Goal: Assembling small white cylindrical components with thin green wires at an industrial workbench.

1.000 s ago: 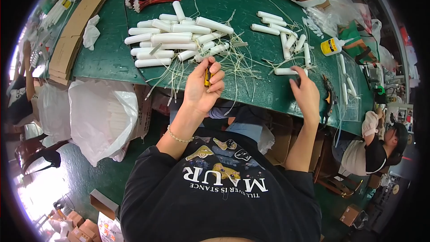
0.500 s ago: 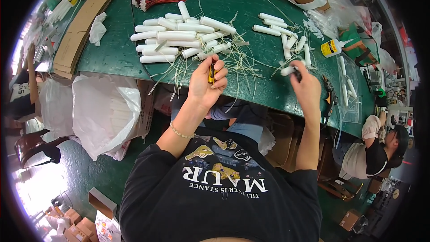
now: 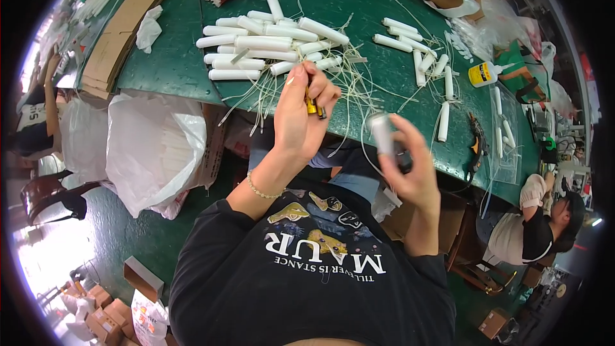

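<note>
Green surface [image 3: 173, 64] strewn with tubes [image 3: 269, 45]: our left hand [image 3: 298, 118] pinches a small yellow part [image 3: 312, 106], our right hand [image 3: 410, 173] grips a light, stiff white tube [image 3: 382, 134] mid-body above our lap.

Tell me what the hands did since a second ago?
The right hand reached to the table, picked up a white tube and brought it back toward the body. The left hand kept holding its small yellow piece. The tube pile stayed put.
</note>
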Motion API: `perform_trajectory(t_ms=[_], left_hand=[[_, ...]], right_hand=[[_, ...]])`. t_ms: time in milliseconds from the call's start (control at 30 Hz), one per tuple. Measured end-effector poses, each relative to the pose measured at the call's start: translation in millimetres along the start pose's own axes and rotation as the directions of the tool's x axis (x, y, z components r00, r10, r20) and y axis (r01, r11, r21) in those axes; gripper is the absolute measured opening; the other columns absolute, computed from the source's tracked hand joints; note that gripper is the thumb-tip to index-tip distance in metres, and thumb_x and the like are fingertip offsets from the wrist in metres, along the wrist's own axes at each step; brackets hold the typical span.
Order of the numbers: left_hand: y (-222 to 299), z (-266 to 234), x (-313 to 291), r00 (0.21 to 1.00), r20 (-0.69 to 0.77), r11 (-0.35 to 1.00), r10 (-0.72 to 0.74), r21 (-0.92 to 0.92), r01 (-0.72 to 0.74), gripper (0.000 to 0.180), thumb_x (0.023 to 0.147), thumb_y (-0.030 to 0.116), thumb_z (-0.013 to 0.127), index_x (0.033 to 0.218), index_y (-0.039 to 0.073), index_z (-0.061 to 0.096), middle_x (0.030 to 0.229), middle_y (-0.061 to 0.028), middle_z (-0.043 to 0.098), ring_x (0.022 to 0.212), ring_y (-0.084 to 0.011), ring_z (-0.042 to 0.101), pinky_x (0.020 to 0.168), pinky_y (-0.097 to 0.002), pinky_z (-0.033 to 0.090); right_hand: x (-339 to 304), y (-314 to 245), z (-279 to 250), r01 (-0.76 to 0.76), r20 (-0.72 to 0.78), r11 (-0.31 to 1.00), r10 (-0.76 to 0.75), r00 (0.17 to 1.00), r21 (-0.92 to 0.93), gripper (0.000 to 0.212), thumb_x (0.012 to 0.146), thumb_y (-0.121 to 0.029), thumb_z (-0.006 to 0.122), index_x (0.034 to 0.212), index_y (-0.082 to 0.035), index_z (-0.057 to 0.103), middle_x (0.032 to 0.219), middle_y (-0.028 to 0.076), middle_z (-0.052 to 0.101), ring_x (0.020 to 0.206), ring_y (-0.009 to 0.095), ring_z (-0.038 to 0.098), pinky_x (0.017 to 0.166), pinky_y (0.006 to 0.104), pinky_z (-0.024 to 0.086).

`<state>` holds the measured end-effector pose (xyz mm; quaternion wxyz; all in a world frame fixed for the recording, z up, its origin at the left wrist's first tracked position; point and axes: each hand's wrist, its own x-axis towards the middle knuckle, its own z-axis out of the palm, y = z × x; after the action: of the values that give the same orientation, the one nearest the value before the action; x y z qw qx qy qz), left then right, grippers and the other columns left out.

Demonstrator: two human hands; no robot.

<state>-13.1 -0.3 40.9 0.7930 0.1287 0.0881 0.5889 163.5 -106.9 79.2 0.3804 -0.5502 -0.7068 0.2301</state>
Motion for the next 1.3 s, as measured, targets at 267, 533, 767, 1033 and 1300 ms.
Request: perform_trajectory(t_ms=[267, 533, 767, 1033, 1300], left_hand=[[-10.1, 12.4, -5.8, 0.967, 0.188, 0.957, 0.17, 0.203, -0.208, 0.022, 0.103, 0.027, 0.036, 0.095, 0.007, 0.043, 0.072, -0.0001, 0.034, 0.068, -0.0129, 0.034, 0.069, -0.0272, 0.035], [-11.3, 7.6, -2.4, 0.997, 0.027, 0.996, -0.075, 0.059, 0.074, 0.023, 0.103, 0.03, 0.037, 0.096, 0.009, 0.043, 0.071, 0.0011, 0.035, 0.062, -0.0095, 0.034, 0.062, -0.0251, 0.04], [-13.1, 9.0, -5.1, 0.957, 0.004, 0.856, -0.292, 0.449, 0.259, 0.025, 0.103, 0.031, 0.033, 0.096, 0.009, 0.044, 0.114, -0.0184, 0.059, 0.043, -0.0083, 0.045, 0.031, -0.0159, 0.025], [-21.4, 8.3, -8.4, 0.907, 0.055, 0.745, -0.418, 0.592, 0.308, 0.029, 0.103, 0.03, 0.031, 0.099, 0.003, 0.041, 0.125, -0.0232, 0.055, 0.038, -0.0083, 0.048, 0.029, -0.0158, 0.033], [-28.8, -1.5, -2.5, 0.96, 0.034, 0.793, -0.278, 0.572, 0.21, 0.028, 0.103, 0.03, 0.03, 0.097, 0.006, 0.043, 0.109, -0.019, 0.063, 0.056, -0.0119, 0.057, 0.048, -0.0216, 0.048]], right_hand=[[-4.8, 3.6, 35.0, -0.109, 0.043, 0.992, 0.106, 0.993, 0.069, 0.049, 0.079, 0.0, 0.065, 0.126, -0.003, 0.051, 0.093, 0.011, 0.063, 0.073, 0.017, 0.06, 0.068, 0.0275, 0.047], [-4.9, 13.9, 42.1, -0.079, -0.137, 0.984, 0.102, 0.985, 0.159, 0.044, 0.082, -0.002, 0.065, 0.124, 0.002, 0.052, 0.111, 0.01, 0.06, 0.094, 0.018, 0.059, 0.084, 0.0302, 0.047], [10.4, 22.1, 44.2, -0.115, -0.238, 0.904, 0.229, 0.944, 0.412, 0.03, 0.083, 0.005, 0.063, 0.11, -0.002, 0.049, 0.1, 0.005, 0.057, 0.089, 0.009, 0.054, 0.077, 0.0237, 0.045], [12.0, 20.7, 42.9, -0.187, -0.102, 0.853, 0.268, 0.958, 0.487, 0.032, 0.081, -0.002, 0.07, 0.109, -0.003, 0.055, 0.094, 0.004, 0.062, 0.084, 0.011, 0.059, 0.075, 0.0257, 0.047], [7.6, 13.6, 44.9, -0.151, -0.231, 0.745, 0.383, 0.895, 0.65, 0.026, 0.082, 0.006, 0.063, 0.103, -0.003, 0.051, 0.094, 0.006, 0.056, 0.078, 0.011, 0.056, 0.07, 0.0244, 0.047]])
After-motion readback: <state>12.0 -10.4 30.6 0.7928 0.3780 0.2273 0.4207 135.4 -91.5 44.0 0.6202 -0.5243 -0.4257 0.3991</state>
